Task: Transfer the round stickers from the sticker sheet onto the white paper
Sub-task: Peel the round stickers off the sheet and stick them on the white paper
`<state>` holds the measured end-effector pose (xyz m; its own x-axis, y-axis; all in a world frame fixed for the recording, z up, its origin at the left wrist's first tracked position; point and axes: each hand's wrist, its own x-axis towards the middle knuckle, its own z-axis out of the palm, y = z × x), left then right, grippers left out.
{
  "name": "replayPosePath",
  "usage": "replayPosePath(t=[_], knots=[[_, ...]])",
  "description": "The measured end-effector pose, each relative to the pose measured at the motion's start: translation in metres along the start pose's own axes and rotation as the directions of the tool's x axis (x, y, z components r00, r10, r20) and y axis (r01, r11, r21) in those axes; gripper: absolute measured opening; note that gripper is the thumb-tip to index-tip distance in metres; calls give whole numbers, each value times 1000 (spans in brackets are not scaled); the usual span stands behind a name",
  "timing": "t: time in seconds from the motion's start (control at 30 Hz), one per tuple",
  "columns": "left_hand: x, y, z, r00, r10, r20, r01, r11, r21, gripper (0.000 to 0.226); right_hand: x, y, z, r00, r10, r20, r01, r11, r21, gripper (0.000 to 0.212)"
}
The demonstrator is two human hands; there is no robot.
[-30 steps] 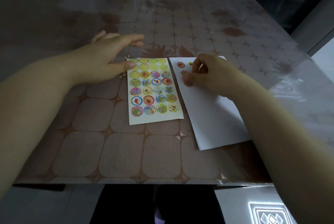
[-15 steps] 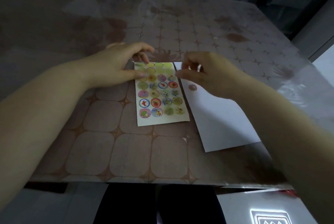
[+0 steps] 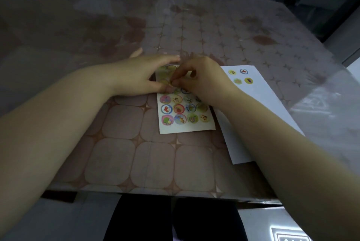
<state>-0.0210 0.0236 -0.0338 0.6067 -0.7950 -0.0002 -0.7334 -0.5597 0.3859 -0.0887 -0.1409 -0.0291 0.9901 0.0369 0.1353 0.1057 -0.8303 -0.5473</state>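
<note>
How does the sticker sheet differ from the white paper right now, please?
The sticker sheet carries rows of round stickers; the white paper bears only four, at its far end. The left hand presses the sheet and the right hand pinches a sticker there; no fingers touch the paper. Both lie flat on the table.

Left hand (image 3: 142, 77) and right hand (image 3: 200, 79) crowded together over the sticker sheet's (image 3: 185, 125) far end, the right pinching a round sticker (image 3: 171, 83) against the left thumb. White paper (image 3: 263, 100) lay open right of the right hand, with bare table (image 3: 194, 32) beyond both hands' fingertips.
</note>
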Motion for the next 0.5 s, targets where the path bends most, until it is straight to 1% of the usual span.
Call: replayPosePath(t=[0.07,0.13,0.2,0.27,0.33,0.5], knots=[[-1,1,0,999,-33,35,31,998,54,69,0,2,0,1000,-4,-29,3,999,-36,20],[-1,2,-2,995,-70,65,65,994,84,74,0,3,-2,999,10,-38,-13,998,-69,29],[-1,1,-2,992,-105,73,97,990,103,87,0,5,-2,999,19,-30,-21,999,-36,26],[-1,-2,-1,995,-95,31,90,987,133,96,-1,7,0,999,24,-39,-25,1000,-10,21],[0,-4,0,998,-67,-12,68,987,148,95,-1,7,2,999,20,-47,-20,1000,6,16],[1,2,-2,998,-45,-45,49,992,114,90,-2,7,2,998,22,-52,-20,1000,20,9]])
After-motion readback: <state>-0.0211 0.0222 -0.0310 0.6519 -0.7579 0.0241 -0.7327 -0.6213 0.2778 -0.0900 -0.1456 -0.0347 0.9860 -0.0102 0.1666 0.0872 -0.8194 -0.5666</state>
